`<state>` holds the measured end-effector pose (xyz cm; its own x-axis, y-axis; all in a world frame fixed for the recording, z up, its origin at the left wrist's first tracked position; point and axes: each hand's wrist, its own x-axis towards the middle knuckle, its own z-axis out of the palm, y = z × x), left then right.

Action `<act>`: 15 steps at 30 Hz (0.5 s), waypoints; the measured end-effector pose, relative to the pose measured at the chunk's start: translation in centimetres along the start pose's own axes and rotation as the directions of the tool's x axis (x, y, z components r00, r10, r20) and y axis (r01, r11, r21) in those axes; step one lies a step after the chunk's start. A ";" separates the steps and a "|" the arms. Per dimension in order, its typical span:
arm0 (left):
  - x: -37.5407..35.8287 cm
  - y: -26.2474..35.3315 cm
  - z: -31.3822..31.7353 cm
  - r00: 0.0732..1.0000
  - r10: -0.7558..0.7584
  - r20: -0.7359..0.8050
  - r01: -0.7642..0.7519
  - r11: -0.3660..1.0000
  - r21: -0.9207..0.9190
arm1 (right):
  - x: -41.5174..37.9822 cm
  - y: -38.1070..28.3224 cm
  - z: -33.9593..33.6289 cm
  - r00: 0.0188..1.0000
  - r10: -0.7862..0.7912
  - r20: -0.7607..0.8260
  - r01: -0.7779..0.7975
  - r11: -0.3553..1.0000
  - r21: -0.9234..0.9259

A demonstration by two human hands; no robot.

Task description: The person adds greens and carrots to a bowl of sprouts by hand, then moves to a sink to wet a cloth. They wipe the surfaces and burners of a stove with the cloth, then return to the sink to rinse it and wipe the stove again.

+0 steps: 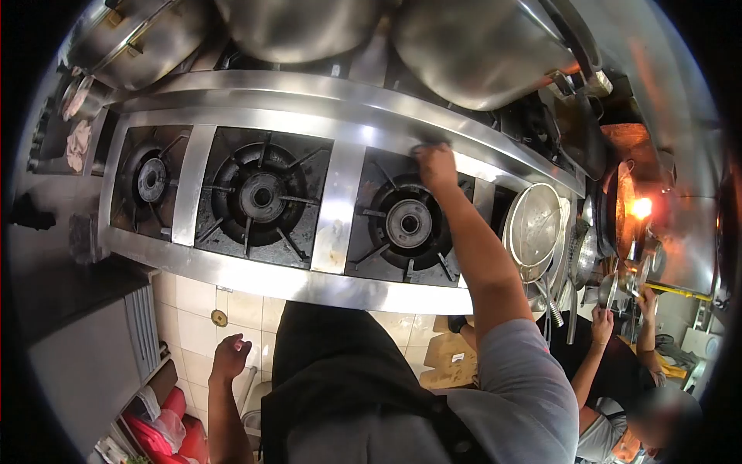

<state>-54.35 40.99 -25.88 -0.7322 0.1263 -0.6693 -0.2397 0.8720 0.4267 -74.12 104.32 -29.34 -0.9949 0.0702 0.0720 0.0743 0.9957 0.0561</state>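
Observation:
My right hand [437, 165] reaches across to the back edge of the stove [340, 209], above the right-hand burner [408, 223]. Its fingers are closed over something small and dark, mostly hidden, pressed on or just above the steel rim. Low on the left, my left hand [230, 357] hangs over the tiled floor, holding nothing, its fingers loosely bent and apart. The middle burner [263, 198] and the left burner [152, 180] have bare black pot supports.
Large steel pots [479, 50] stand along the back. Strainers [535, 224] lie by the stove's right end. At far right a co-worker's hands [602, 325] hold utensils near a bright flame [641, 207]. Cardboard [450, 361] lies on the floor; a red bag [166, 429] sits lower left.

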 end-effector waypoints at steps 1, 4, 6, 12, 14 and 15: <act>-0.1 -0.6 0.1 1.000 0.006 0.022 -0.005 1.000 -0.027 | 0.0 -2.3 -1.2 0.993 -0.080 0.091 0.072 0.994 0.088; -0.7 -0.7 0.1 0.999 -0.024 -0.041 0.018 0.990 -0.137 | -0.5 -4.0 -3.2 0.962 -0.064 0.265 0.118 0.973 -0.196; -1.3 -1.0 0.0 0.998 -0.037 -0.042 0.032 0.993 -0.113 | 0.5 -2.3 -2.7 0.982 0.052 0.182 -0.047 0.998 -0.034; -3.0 -2.0 -0.1 0.992 -0.117 -0.040 0.108 0.979 -0.175 | 0.5 -2.4 -2.1 0.979 0.038 0.200 -0.034 0.999 -0.025; -3.2 -2.4 -0.1 0.993 -0.105 -0.049 0.094 0.978 -0.187 | 1.4 -3.3 -0.8 0.973 0.202 0.112 -0.211 0.975 0.075; -3.5 -2.8 0.1 0.992 -0.108 -0.063 0.095 0.979 -0.181 | 1.3 -4.9 -1.4 0.978 0.199 -0.069 -0.182 0.964 0.195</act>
<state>-51.08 38.20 -24.81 -0.7411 0.0014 -0.6714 -0.4196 0.7798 0.4647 -75.72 99.48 -28.10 -0.9531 0.2624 0.1506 0.2397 0.9587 -0.1532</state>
